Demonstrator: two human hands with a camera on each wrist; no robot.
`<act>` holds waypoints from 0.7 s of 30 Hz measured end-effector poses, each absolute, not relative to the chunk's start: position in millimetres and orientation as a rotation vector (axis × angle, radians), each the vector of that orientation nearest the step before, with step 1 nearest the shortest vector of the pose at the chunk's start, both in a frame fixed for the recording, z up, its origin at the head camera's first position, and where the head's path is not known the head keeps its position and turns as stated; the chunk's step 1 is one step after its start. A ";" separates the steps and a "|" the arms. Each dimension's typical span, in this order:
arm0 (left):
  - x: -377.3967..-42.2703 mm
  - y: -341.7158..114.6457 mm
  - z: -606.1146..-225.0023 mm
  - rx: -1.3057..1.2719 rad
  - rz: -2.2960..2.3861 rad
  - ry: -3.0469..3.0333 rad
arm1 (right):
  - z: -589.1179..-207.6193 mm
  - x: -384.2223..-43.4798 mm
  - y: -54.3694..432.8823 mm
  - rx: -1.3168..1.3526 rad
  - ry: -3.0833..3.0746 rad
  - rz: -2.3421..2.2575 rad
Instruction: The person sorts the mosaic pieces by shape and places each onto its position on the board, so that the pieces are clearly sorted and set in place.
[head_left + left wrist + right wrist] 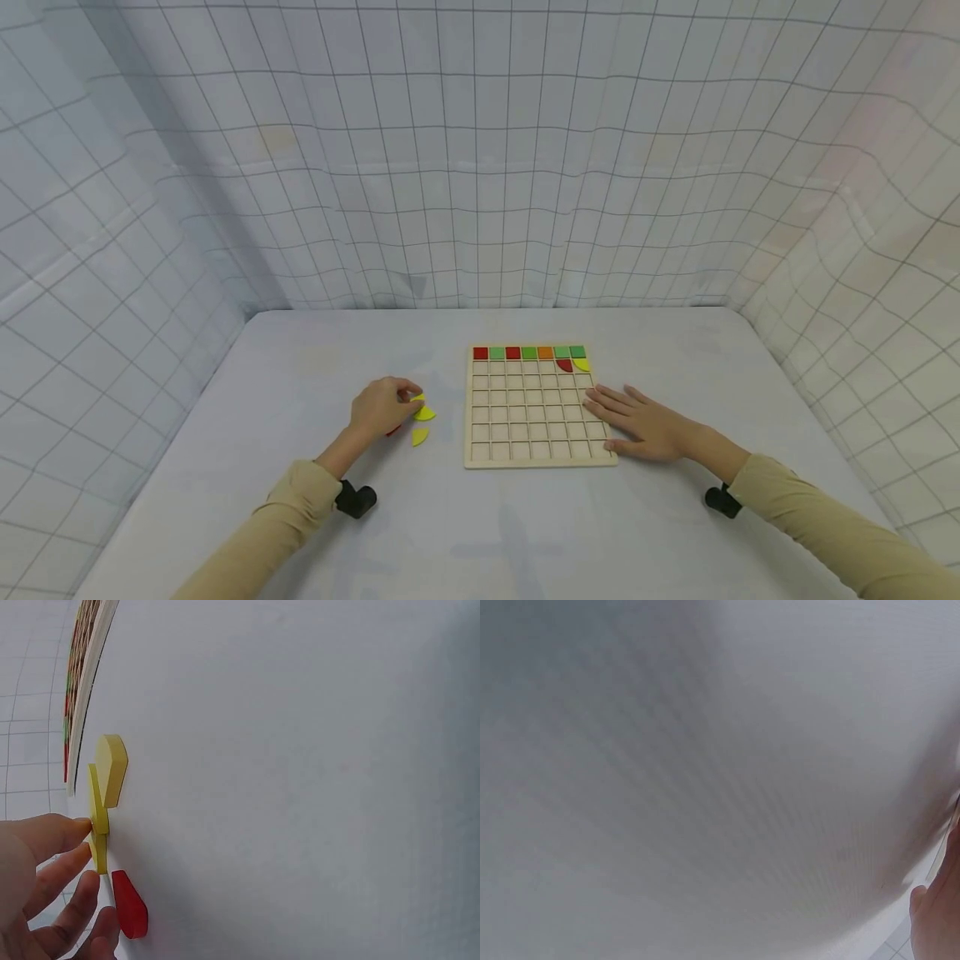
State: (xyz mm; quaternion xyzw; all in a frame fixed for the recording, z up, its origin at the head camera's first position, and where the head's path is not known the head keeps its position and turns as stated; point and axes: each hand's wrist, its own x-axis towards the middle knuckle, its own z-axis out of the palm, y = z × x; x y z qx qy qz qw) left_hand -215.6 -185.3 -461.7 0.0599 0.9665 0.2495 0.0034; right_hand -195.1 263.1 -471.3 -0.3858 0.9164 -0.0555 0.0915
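Note:
My left hand (384, 407) is over a small group of yellow quarter-circle pieces (425, 413), left of a wooden grid board (542, 465). In the left wrist view, the thumb and index finger pinch at a yellow piece (98, 856), partly hidden by the fingertips and overlapping another yellow one. Nearer my body lies a separate yellow piece (420, 436). A red piece (130, 905) sits by the lower fingers, mostly covered by the hand in the head view. My right hand (651, 427) rests flat, fingers spread, on the board's right edge.
Coloured square tiles (528, 352) fill the board's far row. Below them, at the right, sit a red quarter-circle (564, 365) and a yellow quarter-circle (581, 365). The white table (510, 533) is bounded by grid-patterned curtains (480, 167) at the back and sides.

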 end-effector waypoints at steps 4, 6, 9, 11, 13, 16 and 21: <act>-214.8 -183.8 -459.4 0.202 0.764 3.035 | -470.8 -194.7 262.6 -1.138 2.723 -0.158; -214.6 -182.8 -458.1 0.209 0.757 3.038 | -470.8 -194.7 262.7 -1.140 2.725 -0.156; -214.6 -181.9 -457.6 0.213 0.750 3.043 | -471.2 -194.9 263.2 -1.147 2.730 -0.155; -214.8 -181.1 -458.0 0.213 0.757 3.044 | -472.0 -195.3 263.7 -1.150 2.731 -0.155; -215.0 -180.2 -459.1 0.222 0.763 3.052 | -473.2 -195.8 264.2 -1.150 2.730 -0.156; -215.7 -178.3 -461.0 0.233 0.801 3.055 | -475.1 -196.7 264.8 -1.146 2.726 -0.159; -217.0 -176.3 -461.3 0.212 0.880 3.027 | -476.3 -196.8 264.8 -1.148 2.725 -0.165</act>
